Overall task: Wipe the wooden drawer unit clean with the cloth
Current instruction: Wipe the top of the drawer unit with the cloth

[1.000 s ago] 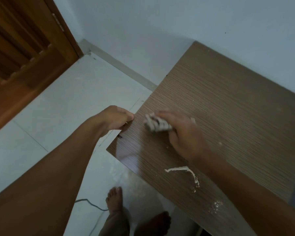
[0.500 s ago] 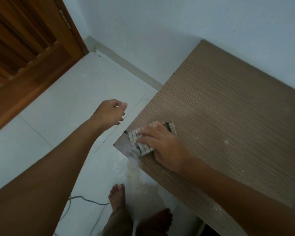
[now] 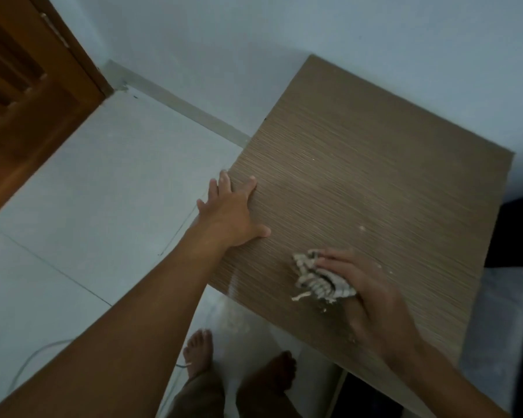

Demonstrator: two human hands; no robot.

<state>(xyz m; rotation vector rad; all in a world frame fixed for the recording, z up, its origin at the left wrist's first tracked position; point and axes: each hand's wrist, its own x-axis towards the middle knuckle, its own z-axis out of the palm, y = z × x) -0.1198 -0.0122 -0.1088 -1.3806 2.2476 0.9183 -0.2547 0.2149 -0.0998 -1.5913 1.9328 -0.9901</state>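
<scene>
The wooden drawer unit [image 3: 375,176] fills the right half of the view, seen from above; only its brown grained top shows, with pale specks and dust on it. A crumpled light checked cloth [image 3: 314,279] lies near the top's front edge. My right hand [image 3: 366,291] lies over the cloth with fingers extended, pressing it to the wood. My left hand [image 3: 230,212] rests flat on the left edge of the top, fingers spread, holding nothing.
A brown wooden door [image 3: 21,95] stands at the far left. A pale wall runs behind the unit. The white tiled floor [image 3: 103,206] spreads to the left, with a thin cable [image 3: 37,354] on it. My bare feet [image 3: 200,354] stand below the unit's front edge.
My left hand rose from beside the unit and now lies flat on its left edge. My right hand slid the cloth from the front-left corner rightward along the front.
</scene>
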